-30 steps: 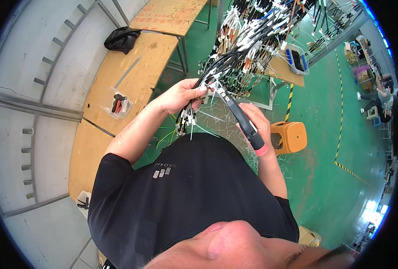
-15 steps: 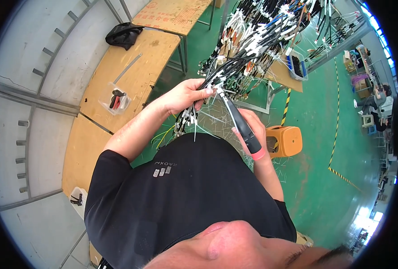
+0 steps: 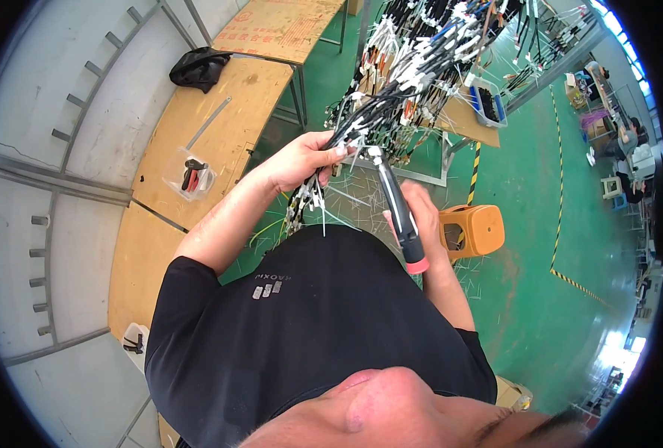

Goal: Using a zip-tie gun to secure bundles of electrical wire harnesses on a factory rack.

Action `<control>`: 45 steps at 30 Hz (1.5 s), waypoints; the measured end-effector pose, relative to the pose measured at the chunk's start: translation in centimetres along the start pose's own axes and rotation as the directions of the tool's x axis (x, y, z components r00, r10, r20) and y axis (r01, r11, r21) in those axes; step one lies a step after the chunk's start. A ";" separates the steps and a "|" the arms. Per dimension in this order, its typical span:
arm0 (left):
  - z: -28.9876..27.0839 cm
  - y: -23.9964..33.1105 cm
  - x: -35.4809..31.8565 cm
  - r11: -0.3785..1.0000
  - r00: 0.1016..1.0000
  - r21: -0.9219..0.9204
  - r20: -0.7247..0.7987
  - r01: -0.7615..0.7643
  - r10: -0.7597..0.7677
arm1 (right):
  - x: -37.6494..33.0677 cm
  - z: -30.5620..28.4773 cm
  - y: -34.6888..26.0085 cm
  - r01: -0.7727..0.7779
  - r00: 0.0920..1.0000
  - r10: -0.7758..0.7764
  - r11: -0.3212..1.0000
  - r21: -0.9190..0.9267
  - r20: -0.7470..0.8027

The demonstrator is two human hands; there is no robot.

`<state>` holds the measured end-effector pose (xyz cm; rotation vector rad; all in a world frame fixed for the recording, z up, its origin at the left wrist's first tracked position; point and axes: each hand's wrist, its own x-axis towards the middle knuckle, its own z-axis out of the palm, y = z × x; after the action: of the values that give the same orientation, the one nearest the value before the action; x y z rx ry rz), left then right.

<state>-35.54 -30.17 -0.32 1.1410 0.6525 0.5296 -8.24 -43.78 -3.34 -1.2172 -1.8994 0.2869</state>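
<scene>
My left hand [image 3: 309,160] is closed round a thick bundle of black cables [image 3: 361,127] with many white connectors, its thumb lying across the top. Cut and loose ends hang below that hand, with several white cable ties among them. In my right hand [image 3: 422,216] is a black cable tie gun [image 3: 398,213] with a pink-red rear end. Its nose points up at the bundle, just right of my left thumb. A pale strip shows along the gun's top. Whether the nose touches the cables I cannot tell.
Wooden tables [image 3: 234,104] on the left carry a black bag [image 3: 201,69], a metal strip and a clear plastic bag [image 3: 189,179] with red-and-black tools. An orange stool [image 3: 473,230] stands right of my right hand. A bin [image 3: 488,103] of black parts sits beyond the cables. Offcuts litter the green floor.
The cable tie gun has shifted slightly to the right and turned more upright, its nose a little farther from my left thumb. My left hand keeps its hold on the cables.
</scene>
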 end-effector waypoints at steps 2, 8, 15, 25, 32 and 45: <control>-0.3 -0.2 0.1 1.000 0.999 0.001 -0.034 -0.024 0.024 | -0.1 0.0 1.0 0.093 0.995 -0.095 0.988 -0.127 -0.014; -1.2 -0.7 0.1 0.995 0.998 -0.104 0.062 -0.001 0.008 | -0.2 1.1 1.9 0.019 0.995 -0.023 0.999 -0.043 -0.098; 0.4 -0.8 0.3 0.998 0.997 0.021 -0.032 -0.066 0.067 | 0.8 0.0 -0.5 0.150 0.982 -0.183 0.917 -0.371 -0.055; 1.2 -1.4 0.3 0.991 0.992 0.134 -0.123 -0.023 0.040 | 0.7 0.3 1.0 0.122 0.968 -0.112 0.992 0.031 -0.225; -1.2 -1.5 0.3 0.979 0.984 -0.203 0.162 -0.034 0.068 | 0.3 0.2 2.5 -0.155 0.988 0.122 0.837 0.525 0.096; -1.1 -1.0 0.9 0.967 0.964 -0.255 0.261 0.010 0.059 | 0.5 1.5 3.1 -0.159 0.982 0.056 0.766 0.623 0.181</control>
<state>-35.70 -29.18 -1.74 0.9555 0.3258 0.4555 -7.45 -41.45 -5.85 -0.8435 -1.6381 1.0286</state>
